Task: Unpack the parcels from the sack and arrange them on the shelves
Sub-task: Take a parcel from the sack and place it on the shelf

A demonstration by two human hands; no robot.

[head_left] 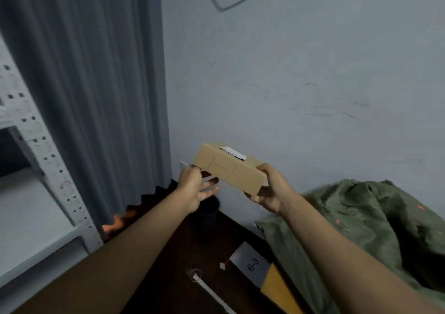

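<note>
A flat brown cardboard parcel (228,168) with a torn white label on top hangs in the air in front of the wall. My right hand (269,188) grips its right end, thumb on top and fingers underneath. At the box's left end, my left hand (196,188) has its fingers spread under the near lower edge and touches it; whether it also pinches something white there I cannot tell. The green sack (356,222) lies crumpled on the floor at the lower right, its mouth dark. The white metal shelf unit (36,217) stands at the left.
A grey curtain (96,84) hangs between the shelf and the wall. On the dark floor lie a grey parcel marked 6-3 (250,263), a yellow-brown box edge (279,292), a white strip (212,292) and a dark waste bin (208,211).
</note>
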